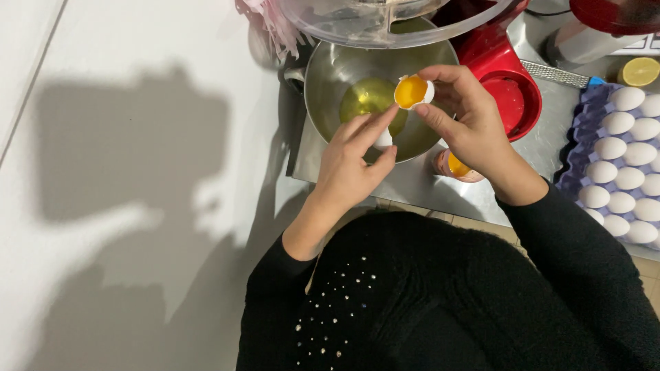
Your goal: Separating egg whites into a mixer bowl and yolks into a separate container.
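A half eggshell (414, 91) cupping an orange yolk (410, 90) is pinched closed in the right hand (466, 124), over the steel bowl (330, 72) at 12 o'clock. Another shell piece (383, 139) is held in the closed grip of the left hand (354, 161). Clear egg white (368, 99) is pooled in the bowl. A tray of white eggs (622, 161) is seen at 3 o'clock on the metal surface (412, 182).
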